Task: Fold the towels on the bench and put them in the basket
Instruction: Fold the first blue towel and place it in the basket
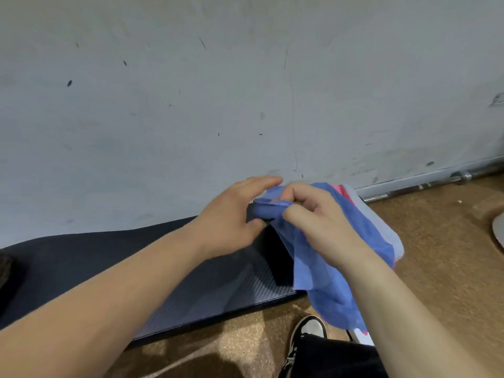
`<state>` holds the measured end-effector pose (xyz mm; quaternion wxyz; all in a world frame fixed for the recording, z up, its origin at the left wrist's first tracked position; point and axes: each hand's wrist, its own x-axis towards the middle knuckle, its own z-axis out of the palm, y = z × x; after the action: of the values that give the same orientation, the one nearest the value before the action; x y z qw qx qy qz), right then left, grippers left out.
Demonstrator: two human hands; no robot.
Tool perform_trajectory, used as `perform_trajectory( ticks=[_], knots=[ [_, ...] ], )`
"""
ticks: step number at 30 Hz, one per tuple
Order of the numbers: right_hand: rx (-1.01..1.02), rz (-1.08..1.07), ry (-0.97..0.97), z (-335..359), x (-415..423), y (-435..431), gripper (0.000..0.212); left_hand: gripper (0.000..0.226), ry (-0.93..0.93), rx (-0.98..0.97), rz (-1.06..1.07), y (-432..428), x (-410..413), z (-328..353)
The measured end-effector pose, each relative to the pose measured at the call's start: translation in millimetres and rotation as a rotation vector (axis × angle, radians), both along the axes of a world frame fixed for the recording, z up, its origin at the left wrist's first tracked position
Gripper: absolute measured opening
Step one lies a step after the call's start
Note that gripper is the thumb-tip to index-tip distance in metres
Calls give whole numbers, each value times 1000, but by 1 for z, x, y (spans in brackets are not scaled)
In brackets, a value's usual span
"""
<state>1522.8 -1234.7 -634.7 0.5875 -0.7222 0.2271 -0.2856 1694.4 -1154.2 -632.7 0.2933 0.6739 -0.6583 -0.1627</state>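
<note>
Blue towel point(319, 257) held above right end of dark worktop point(136, 268). Left hand point(231, 222) and right hand point(316, 216) pinch bunched top edge, letting cloth hang straight for folding. Basket unseen.

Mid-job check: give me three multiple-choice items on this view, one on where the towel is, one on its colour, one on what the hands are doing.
1. Where is the towel relative to the bench?
A. Spread flat on it
B. Held up at its right end
C. Held up at its left end

2. What is the towel's main colour?
A. Blue
B. Green
C. Yellow

3. What do the left hand and right hand do?
A. Neither touches the towel
B. Only the left grips it
C. Both grip it

Answers:
1 B: it hangs from the hands at the bench's right end.
2 A: the hanging cloth is blue, with a pink and pale edge behind.
3 C: both hands pinch its bunched top edge.
</note>
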Motion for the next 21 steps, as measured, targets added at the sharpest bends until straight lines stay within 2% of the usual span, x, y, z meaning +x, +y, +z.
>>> perform_trajectory(
  ticks=[2, 4, 5, 8, 10, 13, 17, 21],
  knots=[
    [77, 69, -101, 11, 1, 8, 7, 46, 31, 79, -39, -1, -1, 8],
    [105, 63, -145, 11, 3, 7, 10, 18, 24, 179, 25, 2, 7, 5],
    [106, 21, -147, 8, 4, 5, 12, 14, 8, 202, 64, 5, 13, 1],
    [-31, -187, -69, -4, 15, 0, 14, 31, -42, 162, 155, 21, 35, -2],
    [-113, -258, -39, -10, 25, -1, 13, 35, -14, 124, 202, 38, 47, 6],
    [-106, -307, -27, -14, 44, 0, 14, 34, 11, 175, 222, 66, 58, 26],
    [-9, -320, -90, -4, 81, 24, 17, 21, 137, 242, 187, 108, 71, 52],
    [-47, -219, -103, 10, 112, 60, 27, 15, 135, 151, 317, 150, 87, 69]
  ],
)
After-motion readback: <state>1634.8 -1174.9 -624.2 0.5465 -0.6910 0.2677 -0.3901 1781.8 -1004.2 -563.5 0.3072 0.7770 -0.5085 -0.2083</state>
